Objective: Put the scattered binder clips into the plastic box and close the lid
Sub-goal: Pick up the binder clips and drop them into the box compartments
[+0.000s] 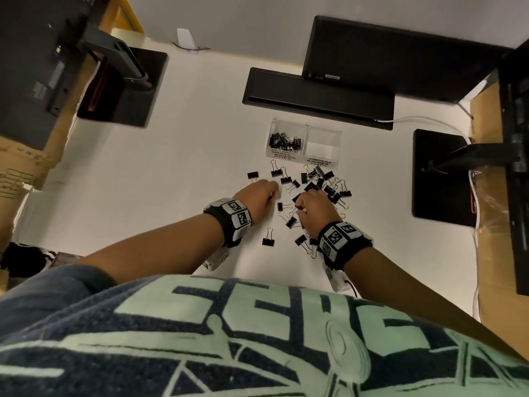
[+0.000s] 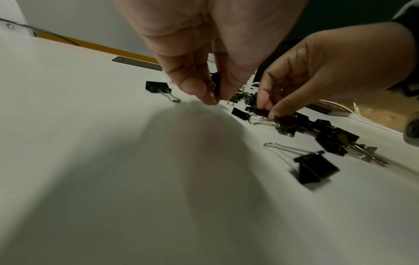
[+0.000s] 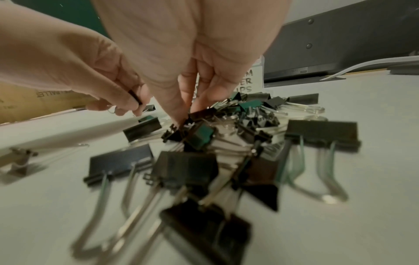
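A clear two-compartment plastic box (image 1: 305,144) stands open past my hands. Its left half holds several small black clips (image 1: 284,141); the right half, labelled for medium clips, looks empty. Black binder clips (image 1: 329,184) lie scattered on the white desk (image 1: 171,181) between the box and me, with one apart (image 1: 268,240). My left hand (image 1: 273,193) (image 2: 214,100) pinches a small black clip (image 2: 215,84) just above the desk. At the pile (image 3: 226,129), my right hand (image 1: 299,209) (image 3: 189,114) pinches a small clip (image 2: 260,110) with thumb and forefinger.
A black bar-shaped device (image 1: 317,98) and a dark monitor (image 1: 400,58) sit behind the box. Black stand bases lie at the left (image 1: 123,87) and right (image 1: 440,176). A white cable (image 1: 423,120) runs to the right. Cardboard (image 1: 25,167) borders the desk's left edge.
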The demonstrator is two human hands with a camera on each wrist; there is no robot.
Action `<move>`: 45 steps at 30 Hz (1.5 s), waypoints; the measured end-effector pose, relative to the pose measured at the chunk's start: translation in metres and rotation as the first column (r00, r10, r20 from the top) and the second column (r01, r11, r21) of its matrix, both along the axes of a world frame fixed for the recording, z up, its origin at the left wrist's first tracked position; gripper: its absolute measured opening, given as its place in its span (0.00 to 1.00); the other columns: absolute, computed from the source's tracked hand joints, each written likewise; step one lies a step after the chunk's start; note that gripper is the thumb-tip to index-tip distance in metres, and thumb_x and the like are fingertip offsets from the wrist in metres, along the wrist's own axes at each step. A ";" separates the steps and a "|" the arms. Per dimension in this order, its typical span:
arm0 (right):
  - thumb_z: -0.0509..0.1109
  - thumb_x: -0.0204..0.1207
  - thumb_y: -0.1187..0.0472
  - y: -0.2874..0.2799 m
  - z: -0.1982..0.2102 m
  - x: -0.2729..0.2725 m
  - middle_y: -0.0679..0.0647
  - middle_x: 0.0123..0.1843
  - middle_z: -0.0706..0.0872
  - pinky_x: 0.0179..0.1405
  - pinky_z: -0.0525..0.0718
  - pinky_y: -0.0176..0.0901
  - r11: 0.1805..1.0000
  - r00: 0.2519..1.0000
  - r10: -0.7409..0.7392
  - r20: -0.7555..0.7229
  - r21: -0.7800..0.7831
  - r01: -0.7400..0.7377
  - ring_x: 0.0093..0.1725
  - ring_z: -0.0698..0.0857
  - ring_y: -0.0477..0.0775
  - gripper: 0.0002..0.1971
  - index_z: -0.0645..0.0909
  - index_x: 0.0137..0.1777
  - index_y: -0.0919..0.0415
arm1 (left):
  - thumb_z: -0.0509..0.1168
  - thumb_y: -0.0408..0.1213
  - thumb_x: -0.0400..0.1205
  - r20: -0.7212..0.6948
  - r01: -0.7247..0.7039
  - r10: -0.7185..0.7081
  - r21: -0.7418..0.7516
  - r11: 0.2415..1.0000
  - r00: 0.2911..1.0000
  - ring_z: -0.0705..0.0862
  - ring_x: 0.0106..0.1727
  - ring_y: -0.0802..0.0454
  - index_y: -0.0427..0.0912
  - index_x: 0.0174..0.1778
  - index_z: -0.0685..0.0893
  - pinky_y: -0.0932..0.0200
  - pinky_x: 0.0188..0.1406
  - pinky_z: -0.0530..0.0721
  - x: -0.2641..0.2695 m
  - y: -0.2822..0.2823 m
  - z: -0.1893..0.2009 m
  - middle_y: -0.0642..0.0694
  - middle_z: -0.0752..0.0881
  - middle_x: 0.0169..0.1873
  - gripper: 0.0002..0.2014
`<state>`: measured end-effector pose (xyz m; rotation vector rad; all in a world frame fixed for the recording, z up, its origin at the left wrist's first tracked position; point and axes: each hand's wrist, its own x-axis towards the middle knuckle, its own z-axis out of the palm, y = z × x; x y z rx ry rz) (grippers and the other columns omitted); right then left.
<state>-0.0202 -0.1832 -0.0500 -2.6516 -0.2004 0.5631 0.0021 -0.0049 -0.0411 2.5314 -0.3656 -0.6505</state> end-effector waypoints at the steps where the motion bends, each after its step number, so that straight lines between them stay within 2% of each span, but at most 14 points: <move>1: 0.64 0.78 0.66 0.000 0.000 -0.001 0.57 0.59 0.80 0.57 0.72 0.41 1.000 1.000 0.001 0.001 -0.007 -0.001 0.63 0.73 0.56 0.09 0.78 0.58 0.62 | 0.55 0.29 0.81 0.007 0.007 -0.007 0.017 1.000 1.000 0.81 0.47 0.42 0.44 0.55 0.78 0.57 0.43 0.75 -0.003 -0.002 -0.001 0.42 0.79 0.53 0.12; 6: 0.63 0.79 0.66 0.001 0.002 0.001 0.57 0.62 0.79 0.60 0.74 0.45 1.000 1.000 0.012 -0.019 -0.029 -0.012 0.66 0.72 0.56 0.15 0.76 0.65 0.61 | 0.54 0.28 0.82 -0.033 0.002 0.002 0.106 0.994 0.999 0.79 0.41 0.41 0.41 0.61 0.77 0.53 0.38 0.76 -0.009 -0.012 0.001 0.39 0.73 0.60 0.14; 10: 0.64 0.76 0.68 0.001 0.001 0.004 0.58 0.59 0.79 0.57 0.74 0.43 1.000 1.000 0.009 0.002 -0.019 -0.009 0.63 0.73 0.57 0.12 0.76 0.60 0.64 | 0.55 0.28 0.83 -0.028 -0.038 0.042 0.135 0.990 0.999 0.80 0.42 0.38 0.33 0.59 0.76 0.46 0.44 0.83 -0.010 -0.016 -0.005 0.35 0.72 0.59 0.11; 15: 0.66 0.74 0.68 -0.006 0.005 0.006 0.55 0.46 0.80 0.47 0.76 0.44 0.997 1.000 -0.003 0.022 0.072 0.001 0.52 0.77 0.56 0.02 0.78 0.45 0.65 | 0.60 0.40 0.84 -0.039 -0.023 0.029 0.142 0.990 0.999 0.82 0.46 0.37 0.34 0.59 0.75 0.43 0.47 0.84 -0.009 -0.019 -0.009 0.37 0.72 0.58 0.13; 17: 0.69 0.74 0.66 -0.011 0.009 0.006 0.48 0.38 0.78 0.41 0.77 0.40 0.974 0.990 -0.141 0.015 0.180 0.136 0.40 0.78 0.48 0.02 0.78 0.43 0.61 | 0.61 0.40 0.83 -0.036 -0.015 0.020 0.138 0.990 0.999 0.82 0.48 0.38 0.36 0.59 0.76 0.47 0.45 0.83 -0.009 -0.020 -0.009 0.39 0.72 0.59 0.13; 21: 0.73 0.72 0.63 -0.030 0.018 0.008 0.47 0.41 0.83 0.43 0.84 0.34 0.760 0.854 -0.504 -0.127 0.406 0.508 0.38 0.80 0.43 0.10 0.81 0.52 0.53 | 0.61 0.38 0.82 -0.048 0.003 0.002 0.113 0.994 0.999 0.82 0.48 0.39 0.37 0.58 0.77 0.49 0.44 0.83 -0.008 -0.022 -0.009 0.39 0.72 0.59 0.12; 25: 0.67 0.75 0.68 -0.053 0.024 0.011 0.51 0.37 0.81 0.36 0.81 0.37 0.471 0.681 -0.646 -0.344 0.522 0.711 0.34 0.78 0.47 0.10 0.85 0.50 0.55 | 0.64 0.37 0.79 -0.084 -0.005 0.014 0.114 0.993 0.996 0.82 0.48 0.37 0.35 0.58 0.76 0.47 0.46 0.83 -0.005 -0.028 -0.006 0.38 0.72 0.59 0.14; 28: 0.62 0.74 0.71 -0.062 0.025 0.011 0.55 0.32 0.80 0.30 0.77 0.41 0.174 0.515 -0.657 -0.551 0.554 0.814 0.30 0.77 0.50 0.09 0.83 0.40 0.61 | 0.66 0.36 0.78 -0.080 -0.001 0.009 0.098 0.995 0.997 0.81 0.48 0.37 0.34 0.55 0.75 0.47 0.46 0.81 -0.006 -0.030 -0.006 0.37 0.74 0.57 0.13; 31: 0.65 0.74 0.66 -0.064 0.026 0.005 0.56 0.31 0.79 0.30 0.76 0.42 0.017 0.460 -0.580 -0.672 0.554 0.832 0.30 0.77 0.52 0.07 0.79 0.35 0.63 | 0.66 0.32 0.76 -0.102 0.001 0.001 0.029 1.000 0.995 0.81 0.47 0.39 0.39 0.46 0.73 0.48 0.48 0.81 -0.008 -0.030 -0.005 0.40 0.76 0.52 0.08; 34: 0.69 0.75 0.61 -0.063 0.029 -0.002 0.54 0.30 0.78 0.31 0.75 0.42 0.180 0.514 -0.568 -0.642 0.513 0.839 0.28 0.75 0.51 0.08 0.80 0.36 0.63 | 0.64 0.27 0.73 -0.119 -0.032 0.028 -0.031 0.999 0.992 0.80 0.44 0.45 0.43 0.39 0.73 0.55 0.42 0.78 -0.008 -0.030 -0.004 0.46 0.77 0.44 0.07; 37: 0.74 0.72 0.59 -0.061 0.027 -0.011 0.50 0.34 0.82 0.34 0.76 0.39 0.631 0.727 -0.518 -0.450 0.373 0.680 0.32 0.78 0.48 0.09 0.83 0.42 0.66 | 0.61 0.26 0.74 -0.130 -0.127 0.115 -0.094 0.987 0.985 0.78 0.42 0.49 0.39 0.42 0.78 0.61 0.36 0.74 -0.006 -0.028 -0.003 0.47 0.80 0.41 0.06; 39: 0.75 0.71 0.60 -0.056 0.023 -0.018 0.47 0.37 0.82 0.35 0.75 0.34 0.826 0.853 -0.401 -0.333 0.272 0.494 0.35 0.79 0.43 0.07 0.84 0.45 0.64 | 0.61 0.27 0.76 -0.133 -0.171 0.154 -0.132 0.976 0.979 0.78 0.41 0.50 0.39 0.48 0.80 0.60 0.38 0.76 -0.004 -0.028 -0.002 0.49 0.81 0.41 0.07; 42: 0.75 0.71 0.59 -0.048 0.016 -0.024 0.42 0.34 0.76 0.33 0.73 0.31 0.944 0.932 -0.261 -0.252 0.132 0.301 0.33 0.75 0.39 0.08 0.83 0.46 0.60 | 0.60 0.32 0.80 -0.130 -0.180 0.162 -0.142 0.973 0.978 0.78 0.40 0.51 0.40 0.52 0.82 0.60 0.40 0.75 -0.004 -0.034 0.002 0.49 0.80 0.42 0.08; 45: 0.73 0.72 0.56 -0.038 0.012 -0.027 0.43 0.37 0.77 0.40 0.78 0.40 0.977 0.960 -0.195 -0.203 0.046 0.208 0.38 0.79 0.47 0.09 0.81 0.50 0.54 | 0.59 0.36 0.83 -0.119 -0.158 0.142 -0.144 0.977 0.983 0.77 0.39 0.50 0.36 0.47 0.82 0.61 0.31 0.71 -0.005 -0.044 0.005 0.50 0.78 0.35 0.09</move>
